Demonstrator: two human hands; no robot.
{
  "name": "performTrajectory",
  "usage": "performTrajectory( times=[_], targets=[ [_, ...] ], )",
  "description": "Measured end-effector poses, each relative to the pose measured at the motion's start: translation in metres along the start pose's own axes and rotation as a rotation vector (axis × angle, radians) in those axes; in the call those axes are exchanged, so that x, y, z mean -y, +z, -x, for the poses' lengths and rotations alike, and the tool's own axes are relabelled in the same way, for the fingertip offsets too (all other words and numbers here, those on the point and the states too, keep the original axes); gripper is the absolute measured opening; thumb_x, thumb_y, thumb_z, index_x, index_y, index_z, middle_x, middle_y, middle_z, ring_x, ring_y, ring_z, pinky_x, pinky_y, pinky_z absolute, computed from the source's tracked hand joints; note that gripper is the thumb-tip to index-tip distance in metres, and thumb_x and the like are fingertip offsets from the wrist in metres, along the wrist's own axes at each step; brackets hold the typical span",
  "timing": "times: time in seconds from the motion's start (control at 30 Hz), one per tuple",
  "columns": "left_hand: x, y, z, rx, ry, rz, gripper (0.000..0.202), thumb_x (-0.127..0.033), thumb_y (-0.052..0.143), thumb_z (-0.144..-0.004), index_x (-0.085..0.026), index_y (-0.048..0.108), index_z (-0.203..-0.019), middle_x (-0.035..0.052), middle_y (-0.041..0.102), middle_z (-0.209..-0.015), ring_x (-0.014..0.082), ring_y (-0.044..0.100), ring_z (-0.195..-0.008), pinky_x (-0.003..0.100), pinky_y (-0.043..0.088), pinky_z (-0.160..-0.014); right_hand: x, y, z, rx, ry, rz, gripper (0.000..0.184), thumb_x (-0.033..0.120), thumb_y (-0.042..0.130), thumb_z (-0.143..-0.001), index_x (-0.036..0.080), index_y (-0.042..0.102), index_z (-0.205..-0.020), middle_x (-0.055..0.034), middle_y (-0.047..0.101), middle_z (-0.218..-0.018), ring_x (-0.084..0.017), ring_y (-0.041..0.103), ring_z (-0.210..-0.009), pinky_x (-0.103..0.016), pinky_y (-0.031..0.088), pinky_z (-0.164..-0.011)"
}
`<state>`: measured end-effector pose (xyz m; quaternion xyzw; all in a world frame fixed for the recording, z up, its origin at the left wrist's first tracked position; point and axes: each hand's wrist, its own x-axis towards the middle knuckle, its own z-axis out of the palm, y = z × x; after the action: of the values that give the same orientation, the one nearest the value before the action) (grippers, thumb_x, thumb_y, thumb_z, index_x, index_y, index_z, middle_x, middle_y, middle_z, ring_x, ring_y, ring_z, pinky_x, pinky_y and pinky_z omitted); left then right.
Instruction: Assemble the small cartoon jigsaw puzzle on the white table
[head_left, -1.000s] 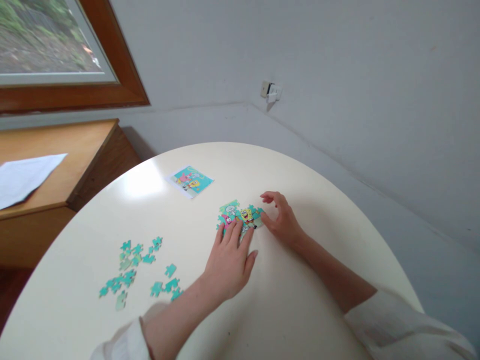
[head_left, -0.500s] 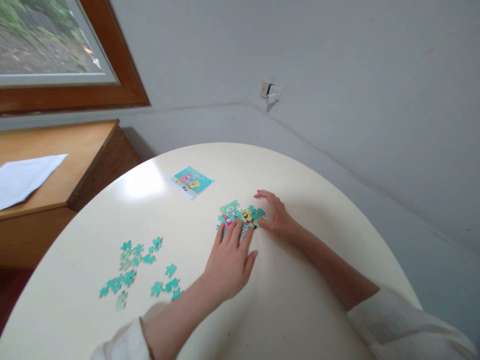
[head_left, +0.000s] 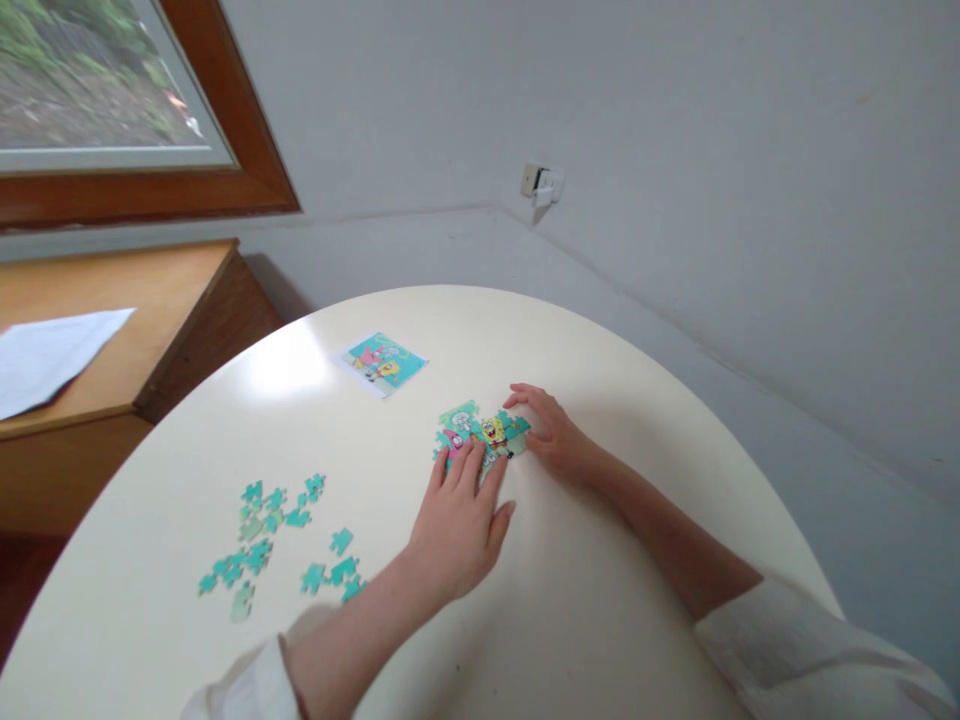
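A partly joined cartoon puzzle [head_left: 480, 430] lies near the middle of the round cream table [head_left: 600, 620]. My left hand [head_left: 457, 520] rests flat on its near edge, fingers stretched out over the pieces. My right hand [head_left: 551, 435] lies at the puzzle's right side, its fingertips pressing on the pieces there. Neither hand lifts anything. Several loose teal pieces [head_left: 277, 535] are scattered to the left of my left arm.
A small picture card [head_left: 382, 362] showing the same cartoon lies farther back on the table. A wooden sideboard [head_left: 150, 340] with a white sheet of paper [head_left: 45, 355] stands at the left under a framed window. Grey walls meet behind the table.
My right hand has come down from a raised, curled pose onto the right edge of the puzzle. My left hand has stayed put.
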<state>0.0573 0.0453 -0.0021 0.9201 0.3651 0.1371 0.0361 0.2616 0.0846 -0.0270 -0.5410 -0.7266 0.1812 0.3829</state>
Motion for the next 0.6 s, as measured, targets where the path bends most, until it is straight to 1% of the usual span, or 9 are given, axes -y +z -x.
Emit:
performTrajectory(
  times=[0.1,0.17,0.2,0.27,0.3,0.37,0.43,0.5,0.6],
  targets=[
    [0.0,0.0,0.0,-0.007,-0.004,0.005,0.042,-0.035,0.037,-0.088,-0.016,0.045,-0.125,0.0158,0.043,-0.132,0.0283,0.036,-0.124,0.05,0.028,-0.103,-0.001,-0.005,-0.001,-0.031,0.083,-0.076,0.046,0.011,0.042,-0.058,0.021,0.049,-0.102,-0.0085,0.05,-0.123,-0.019,0.039,-0.122,-0.041,0.029,-0.102],
    [0.001,0.001,0.0,-0.015,-0.005,0.009,0.042,-0.035,0.037,-0.088,-0.016,0.045,-0.125,0.0158,0.043,-0.132,0.0282,0.037,-0.124,0.05,0.028,-0.103,0.002,-0.008,-0.001,-0.076,0.136,-0.103,0.041,0.013,0.044,-0.063,0.021,0.049,-0.103,-0.0083,0.05,-0.124,-0.02,0.042,-0.12,-0.041,0.032,-0.1],
    [0.001,0.001,0.0,-0.017,-0.003,0.012,0.042,-0.035,0.037,-0.088,-0.016,0.045,-0.125,0.0158,0.044,-0.132,0.028,0.037,-0.124,0.05,0.028,-0.103,0.004,-0.009,-0.001,-0.105,0.134,-0.086,0.038,0.015,0.044,-0.067,0.021,0.05,-0.105,-0.0086,0.05,-0.124,-0.02,0.042,-0.12,-0.041,0.033,-0.1],
    [0.001,0.001,0.0,-0.017,0.002,0.015,0.042,-0.035,0.037,-0.088,-0.016,0.045,-0.125,0.0156,0.044,-0.131,0.0279,0.037,-0.124,0.05,0.028,-0.103,0.013,-0.008,0.001,-0.167,0.077,0.021,0.036,0.021,0.044,-0.076,0.021,0.049,-0.111,-0.0101,0.05,-0.127,-0.021,0.04,-0.123,-0.042,0.03,-0.101],
    [0.001,0.001,0.0,-0.015,0.001,0.016,0.042,-0.035,0.037,-0.088,-0.017,0.045,-0.125,0.0154,0.044,-0.131,0.0278,0.037,-0.124,0.05,0.028,-0.103,0.018,-0.007,0.002,-0.19,0.035,0.105,0.037,0.025,0.043,-0.08,0.02,0.048,-0.116,-0.0108,0.047,-0.13,-0.022,0.036,-0.126,-0.043,0.027,-0.103],
    [0.001,0.001,0.0,-0.004,-0.001,0.017,0.042,-0.035,0.036,-0.089,-0.017,0.045,-0.125,0.0147,0.044,-0.131,0.0276,0.036,-0.125,0.049,0.026,-0.104,0.03,-0.003,0.004,-0.192,-0.031,0.29,0.04,0.029,0.037,-0.086,0.02,0.042,-0.125,-0.0111,0.042,-0.136,-0.022,0.028,-0.131,-0.045,0.02,-0.106],
    [0.001,0.001,0.0,0.004,-0.001,0.017,0.042,-0.035,0.035,-0.089,-0.017,0.044,-0.126,0.0141,0.044,-0.133,0.0273,0.035,-0.126,0.049,0.025,-0.105,0.039,0.002,0.006,-0.144,-0.056,0.427,0.046,0.03,0.03,-0.089,0.018,0.033,-0.134,-0.0117,0.033,-0.142,-0.022,0.021,-0.134,-0.046,0.015,-0.107],
    [0.001,0.002,0.0,0.004,0.001,0.019,0.043,-0.035,0.036,-0.089,-0.016,0.042,-0.127,0.0141,0.042,-0.134,0.0268,0.034,-0.127,0.048,0.025,-0.105,0.043,0.007,0.007,-0.02,-0.055,0.519,0.052,0.033,0.028,-0.089,0.015,0.025,-0.138,-0.013,0.029,-0.143,-0.023,0.018,-0.135,-0.047,0.012,-0.108],
    [0.002,0.003,0.0,-0.002,0.003,0.023,0.044,-0.035,0.037,-0.089,-0.015,0.041,-0.128,0.0148,0.042,-0.134,0.0265,0.034,-0.128,0.048,0.026,-0.105,0.04,0.013,0.009,0.222,-0.032,0.57,0.051,0.034,0.024,-0.09,0.015,0.029,-0.137,-0.0116,0.036,-0.14,-0.023,0.026,-0.132,-0.047,0.018,-0.107]
  ],
)
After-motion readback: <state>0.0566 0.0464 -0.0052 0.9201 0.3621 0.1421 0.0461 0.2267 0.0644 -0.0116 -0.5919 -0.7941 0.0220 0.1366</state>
